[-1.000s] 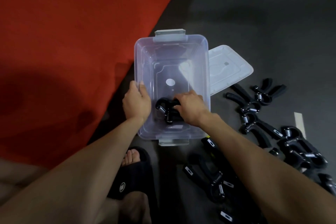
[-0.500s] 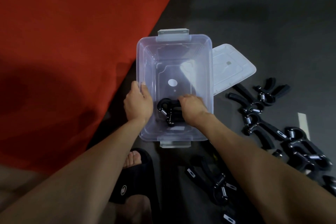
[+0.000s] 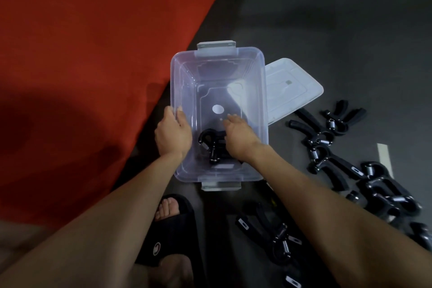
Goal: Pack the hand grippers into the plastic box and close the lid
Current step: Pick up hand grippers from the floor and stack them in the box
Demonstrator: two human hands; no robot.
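I see the box (image 3: 218,72) is clear plastic, smooth and faintly glossy, with a pale glare patch on its floor; its grey latches (image 3: 216,46) at 12 and 6 o'clock look opaque and matt. At 3 o'clock of it the lid (image 3: 293,87) looks like milky, smooth plastic. The gripper (image 3: 211,145) inside has a dull black grip and a shiny metal spring. The grippers on the floor (image 3: 327,145) at 4 o'clock show the same bright coils. I read the floor (image 3: 327,30) as dark, matt and smooth, the mat (image 3: 93,42) as red and soft-looking, the slipper (image 3: 168,236) as matt black.
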